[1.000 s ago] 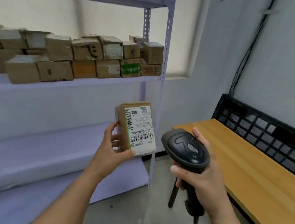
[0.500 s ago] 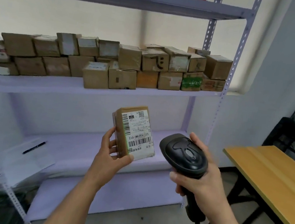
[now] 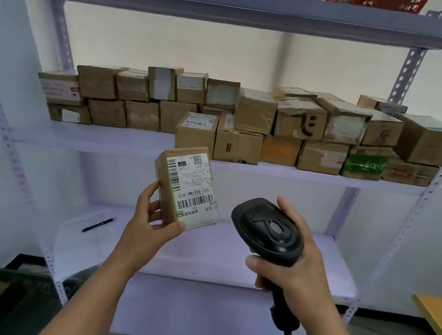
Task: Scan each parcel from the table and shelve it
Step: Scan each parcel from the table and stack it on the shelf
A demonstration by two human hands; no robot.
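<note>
The left hand point(image 3: 149, 225) pinches a small brown cardboard parcel point(image 3: 187, 186) between thumb and fingers, upright before the shelving unit point(image 3: 230, 254), its white shipping label with barcodes facing the camera. The right hand point(image 3: 292, 265) wraps its curled fingers round a black handheld barcode scanner point(image 3: 269, 229) just beside it.

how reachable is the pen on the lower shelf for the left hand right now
Probably not yet: the left hand grips the parcel, so its fingers are taken, though nothing stands between it and the pen.

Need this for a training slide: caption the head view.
Labelled parcel in the left hand, scanner gripped in the right hand, before a shelf of stacked boxes.
</note>
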